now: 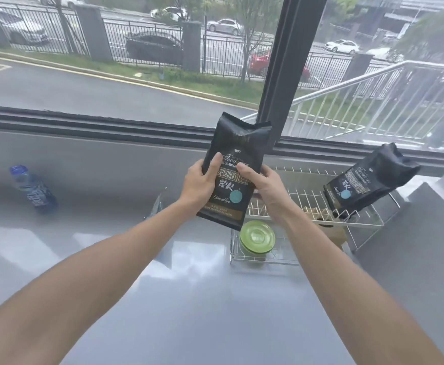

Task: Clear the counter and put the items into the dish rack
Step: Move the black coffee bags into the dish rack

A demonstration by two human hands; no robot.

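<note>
At the left of the frame a blue water bottle (32, 189) lies on its side on the grey counter (163, 299), well apart from everything else, so it looks like one thing left to clear. Just left of centre a clear wrapper (155, 206) pokes out from behind your left forearm; too little of it shows to say more. In the middle, your left hand (198, 187) and your right hand (267, 189) are both clamped on a black coffee bag (235, 164), fingers curled round each long edge, thumbs pressed flat on the front. The bag is held in the air, upright and leaning slightly right, its lower corner above the near left end of the dish rack (368, 223). It is matte black with a crimped, puckered top, gold lettering and a teal dot, and looks full and soft. To set it down well, keep both hands on until the base sits between the wires, and steer clear of the green dish (257, 237) lying in the rack just below. At the right a second coffee bag (368, 180) leans in the rack already, tilted left; stand yours beside it, not against it
</note>
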